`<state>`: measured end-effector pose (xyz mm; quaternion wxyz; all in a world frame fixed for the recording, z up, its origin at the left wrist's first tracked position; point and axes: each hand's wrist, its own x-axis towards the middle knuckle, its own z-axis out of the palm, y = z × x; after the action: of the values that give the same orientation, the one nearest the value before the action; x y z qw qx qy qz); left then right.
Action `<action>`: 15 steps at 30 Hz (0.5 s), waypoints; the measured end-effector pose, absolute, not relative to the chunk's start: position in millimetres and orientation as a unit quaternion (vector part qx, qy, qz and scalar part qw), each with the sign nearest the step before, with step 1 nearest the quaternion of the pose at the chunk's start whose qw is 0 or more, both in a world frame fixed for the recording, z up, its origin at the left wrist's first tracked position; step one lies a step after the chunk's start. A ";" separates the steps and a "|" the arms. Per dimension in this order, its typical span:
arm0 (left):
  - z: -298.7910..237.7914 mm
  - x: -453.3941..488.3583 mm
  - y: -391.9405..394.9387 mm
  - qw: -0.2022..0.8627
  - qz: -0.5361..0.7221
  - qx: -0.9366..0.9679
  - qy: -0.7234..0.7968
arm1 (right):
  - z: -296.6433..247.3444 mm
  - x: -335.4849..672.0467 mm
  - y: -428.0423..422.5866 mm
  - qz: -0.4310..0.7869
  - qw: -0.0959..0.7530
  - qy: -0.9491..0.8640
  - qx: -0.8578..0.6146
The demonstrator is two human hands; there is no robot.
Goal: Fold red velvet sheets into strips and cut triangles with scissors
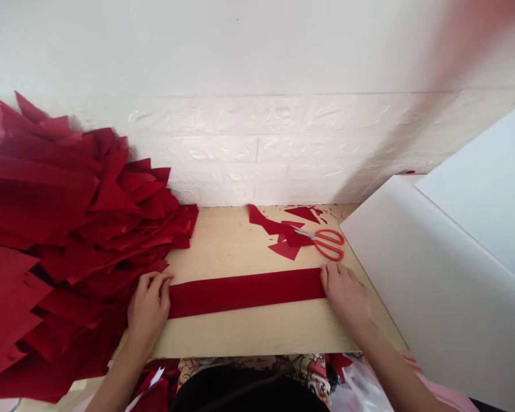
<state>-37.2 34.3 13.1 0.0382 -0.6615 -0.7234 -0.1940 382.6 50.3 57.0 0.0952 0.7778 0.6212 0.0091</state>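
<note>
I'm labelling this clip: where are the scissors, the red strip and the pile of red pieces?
scissors (319, 238), head view, where the handles meet.
red strip (244, 292), head view, its middle.
pile of red pieces (68, 217), head view, heap's centre.

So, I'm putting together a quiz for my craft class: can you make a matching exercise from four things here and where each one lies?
1 red strip
2 scissors
3 pile of red pieces
4 white board

A heaped at the far left
B at the right edge
C flat between left hand and right hand
D on red scraps near the wall

Pairs: 1-C, 2-D, 3-A, 4-B
</note>
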 end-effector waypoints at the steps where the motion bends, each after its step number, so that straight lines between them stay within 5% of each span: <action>1: 14.5 -36.1 34.4 0.048 -0.192 -0.672 -0.713 | 56.2 383.0 50.3 0.010 0.090 0.621 0.778; 15: 12.1 -41.4 36.7 0.080 -0.134 -0.706 -0.690 | 35.6 392.4 47.8 0.058 0.019 0.608 0.791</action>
<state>-41.4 36.7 12.1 0.0797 -0.7065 -0.6904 -0.1338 392.4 47.8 35.6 0.0192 0.7914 0.6081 0.0584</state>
